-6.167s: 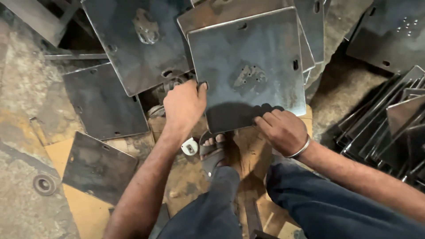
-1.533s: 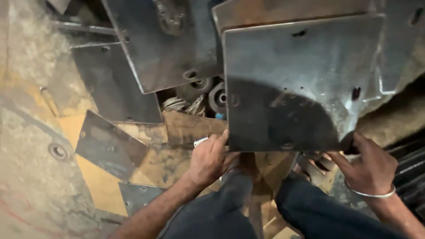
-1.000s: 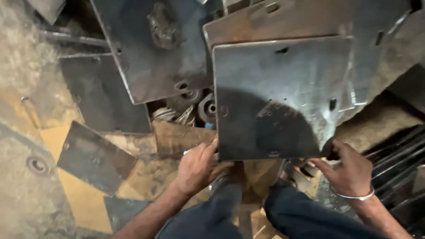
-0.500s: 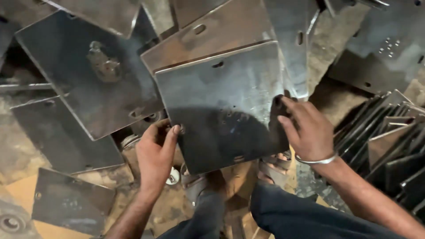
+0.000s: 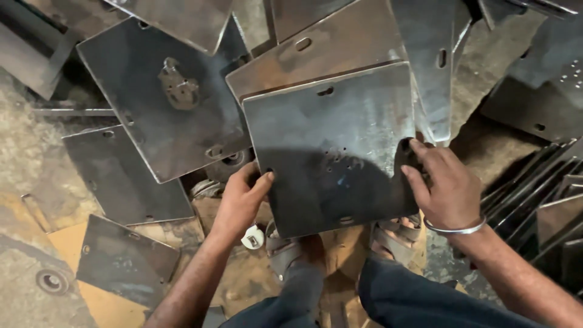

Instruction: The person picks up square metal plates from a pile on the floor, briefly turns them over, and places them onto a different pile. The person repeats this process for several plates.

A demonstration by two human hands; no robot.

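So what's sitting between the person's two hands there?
In the head view, the grey square steel plate spans the gap: the left hand grips its left edge, the right hand its right edge.

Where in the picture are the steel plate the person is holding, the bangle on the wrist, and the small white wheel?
steel plate [image 5: 331,152], head view, middle of its flat face.
bangle [image 5: 455,229], head view, band across the right wrist.
small white wheel [image 5: 252,237], head view, its round side.

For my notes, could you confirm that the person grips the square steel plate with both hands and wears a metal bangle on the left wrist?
Not quite: the metal bangle is on the right wrist, as the head view shows. Both the left hand and the right hand do grip the square steel plate.
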